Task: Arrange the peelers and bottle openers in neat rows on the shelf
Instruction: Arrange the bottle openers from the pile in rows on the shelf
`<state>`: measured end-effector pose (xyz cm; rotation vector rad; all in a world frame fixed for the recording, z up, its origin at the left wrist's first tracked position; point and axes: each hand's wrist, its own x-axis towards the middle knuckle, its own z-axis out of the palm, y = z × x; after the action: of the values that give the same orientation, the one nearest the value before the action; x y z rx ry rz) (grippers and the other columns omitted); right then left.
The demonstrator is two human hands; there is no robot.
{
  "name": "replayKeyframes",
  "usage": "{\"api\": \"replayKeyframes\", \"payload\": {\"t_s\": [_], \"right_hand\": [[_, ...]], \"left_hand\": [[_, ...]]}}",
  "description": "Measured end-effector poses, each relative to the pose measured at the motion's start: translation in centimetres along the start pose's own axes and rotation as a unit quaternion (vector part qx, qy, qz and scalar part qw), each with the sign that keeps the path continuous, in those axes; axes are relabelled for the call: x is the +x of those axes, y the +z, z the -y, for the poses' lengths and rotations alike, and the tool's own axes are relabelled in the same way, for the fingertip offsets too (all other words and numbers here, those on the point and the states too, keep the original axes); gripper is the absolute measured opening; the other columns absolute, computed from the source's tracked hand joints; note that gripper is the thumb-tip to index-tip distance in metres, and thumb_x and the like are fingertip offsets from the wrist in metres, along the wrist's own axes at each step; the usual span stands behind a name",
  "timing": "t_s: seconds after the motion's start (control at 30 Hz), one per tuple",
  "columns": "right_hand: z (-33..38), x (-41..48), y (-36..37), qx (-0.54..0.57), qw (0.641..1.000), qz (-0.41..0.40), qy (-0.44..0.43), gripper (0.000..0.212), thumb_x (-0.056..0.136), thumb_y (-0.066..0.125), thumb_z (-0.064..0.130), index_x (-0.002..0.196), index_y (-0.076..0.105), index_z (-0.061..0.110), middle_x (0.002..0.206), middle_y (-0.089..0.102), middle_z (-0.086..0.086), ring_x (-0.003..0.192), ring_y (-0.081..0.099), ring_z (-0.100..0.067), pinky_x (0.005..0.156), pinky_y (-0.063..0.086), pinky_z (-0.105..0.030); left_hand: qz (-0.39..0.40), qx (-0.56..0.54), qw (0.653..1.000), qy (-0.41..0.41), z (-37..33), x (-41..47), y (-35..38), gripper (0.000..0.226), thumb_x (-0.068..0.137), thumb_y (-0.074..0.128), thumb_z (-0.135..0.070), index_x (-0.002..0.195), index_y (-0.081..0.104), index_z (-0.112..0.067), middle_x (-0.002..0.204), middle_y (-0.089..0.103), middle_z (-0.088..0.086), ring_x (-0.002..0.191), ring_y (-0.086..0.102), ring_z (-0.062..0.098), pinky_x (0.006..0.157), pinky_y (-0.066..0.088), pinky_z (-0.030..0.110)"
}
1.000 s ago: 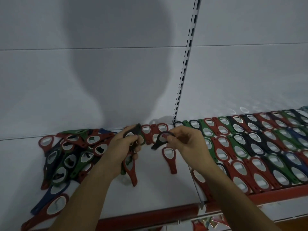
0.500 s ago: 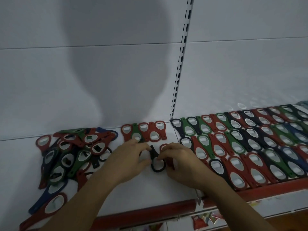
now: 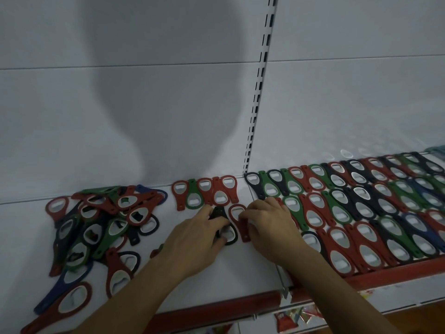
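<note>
Black opener (image 3: 218, 211) in left hand (image 3: 192, 239), red opener (image 3: 244, 231) in right hand (image 3: 272, 222).

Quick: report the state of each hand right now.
Left hand: pinches the black bottle opener.
Right hand: fingertips on the red bottle opener; pinching or only touching cannot be told.
</note>
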<state>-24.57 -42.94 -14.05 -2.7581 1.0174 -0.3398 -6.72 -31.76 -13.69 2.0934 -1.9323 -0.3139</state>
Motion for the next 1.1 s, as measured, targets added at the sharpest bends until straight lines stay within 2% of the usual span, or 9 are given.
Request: {"api": "replayKeyframes", "payload": {"t_s": [0.27, 0.5, 0.57, 0.63, 0.67, 0.73, 0.87, 1.0, 1.1], "right_hand": [[0.0, 0.2, -0.2, 0.008, 1.000, 0.005, 0.002, 0.034, 0.094, 0.054, 0.018, 0.123, 0.069, 0.028, 0.120, 0.062, 0.009, 0.110, 0.048, -0.019, 0.088, 0.043, -0.039], [-0.2, 0.4, 0.0, 0.022, 1.000, -0.011, -0.016, 0.031, 0.092, 0.056, 0.013, 0.118, 0.071, 0.023, 0.115, 0.063, 0.006, 0.106, 0.052, -0.020, 0.086, 0.046, -0.039], [0.0, 0.6, -0.1, 0.077, 0.996, -0.052, -0.016, 0.029, 0.094, 0.058, 0.010, 0.118, 0.070, 0.020, 0.112, 0.064, 0.004, 0.101, 0.055, -0.017, 0.085, 0.048, -0.036], [0.4, 1.1, -0.6, 0.164, 0.982, -0.089, -0.009, 0.026, 0.097, 0.059, 0.012, 0.119, 0.068, 0.022, 0.110, 0.065, 0.008, 0.095, 0.058, -0.006, 0.080, 0.048, -0.022], [0.7, 1.4, -1.0, 0.213, 0.972, -0.096, -0.009, 0.025, 0.098, 0.059, 0.014, 0.120, 0.066, 0.024, 0.108, 0.065, 0.012, 0.092, 0.059, -0.004, 0.076, 0.046, -0.015], [1.3, 1.9, -1.5, 0.317, 0.944, -0.096, -0.010, 0.028, 0.098, 0.061, 0.016, 0.124, 0.063, 0.026, 0.107, 0.067, 0.021, 0.093, 0.063, -0.002, 0.073, 0.047, -0.011], [2.2, 3.1, -2.2, 0.438, 0.896, -0.078, -0.012, 0.021, 0.095, 0.065, 0.004, 0.108, 0.072, 0.019, 0.087, 0.073, 0.015, 0.078, 0.070, -0.010, 0.068, 0.055, -0.021], [1.9, 3.5, -2.2, 0.523, 0.844, -0.108, 0.048, 0.019, 0.098, 0.058, -0.001, 0.098, 0.070, 0.013, 0.077, 0.070, 0.003, 0.064, 0.064, -0.012, 0.063, 0.053, -0.024], [1.3, 4.2, -2.7, 0.508, 0.855, -0.069, 0.077, 0.021, 0.102, 0.052, 0.002, 0.096, 0.069, 0.014, 0.076, 0.068, 0.002, 0.064, 0.063, -0.015, 0.063, 0.055, -0.028]], "left_hand": [[0.000, -0.008, 1.000, 0.021, -0.1, 0.3, 0.2, 0.034, 0.100, 0.057, -0.042, 0.134, 0.052, -0.042, 0.131, 0.042, -0.013, 0.097, 0.063, 0.014, 0.082, 0.055, 0.031], [0.008, -0.028, 0.999, 0.042, 0.3, 0.8, -0.8, 0.033, 0.101, 0.057, -0.031, 0.133, 0.056, -0.041, 0.123, 0.046, -0.016, 0.099, 0.058, 0.007, 0.081, 0.049, 0.022], [0.007, -0.105, 0.994, 0.039, 0.5, 1.0, -2.1, 0.042, 0.103, 0.054, -0.024, 0.138, 0.051, -0.046, 0.115, 0.053, -0.026, 0.102, 0.058, -0.002, 0.084, 0.049, 0.017], [0.010, -0.209, 0.977, 0.032, 0.7, 1.2, -3.3, 0.056, 0.104, 0.053, -0.019, 0.145, 0.037, -0.053, 0.112, 0.060, -0.033, 0.104, 0.059, -0.013, 0.085, 0.047, 0.009], [0.021, -0.250, 0.968, 0.022, 0.9, 1.3, -3.8, 0.061, 0.104, 0.054, -0.019, 0.147, 0.031, -0.054, 0.114, 0.065, -0.030, 0.106, 0.061, -0.013, 0.089, 0.047, 0.010], [0.036, -0.283, 0.958, 0.008, 1.1, 1.5, -4.3, 0.047, 0.103, 0.058, -0.022, 0.140, 0.040, -0.047, 0.114, 0.072, -0.021, 0.108, 0.064, -0.007, 0.091, 0.049, 0.017], [0.000, -0.305, 0.952, 0.010, 1.1, 1.5, -4.5, 0.004, 0.102, 0.060, -0.032, 0.106, 0.061, -0.033, 0.090, 0.075, -0.018, 0.086, 0.069, -0.005, 0.075, 0.046, 0.014], [-0.091, -0.268, 0.957, -0.068, 2.9, 0.9, -5.4, 0.017, 0.089, 0.069, -0.055, 0.094, 0.064, -0.040, 0.082, 0.071, -0.014, 0.072, 0.067, 0.004, 0.063, 0.051, 0.022], [-0.182, -0.377, 0.901, -0.110, 4.5, 0.4, -6.4, 0.018, 0.091, 0.071, -0.047, 0.082, 0.068, -0.032, 0.061, 0.061, -0.007, 0.048, 0.051, 0.005, 0.047, 0.040, 0.017]]}}
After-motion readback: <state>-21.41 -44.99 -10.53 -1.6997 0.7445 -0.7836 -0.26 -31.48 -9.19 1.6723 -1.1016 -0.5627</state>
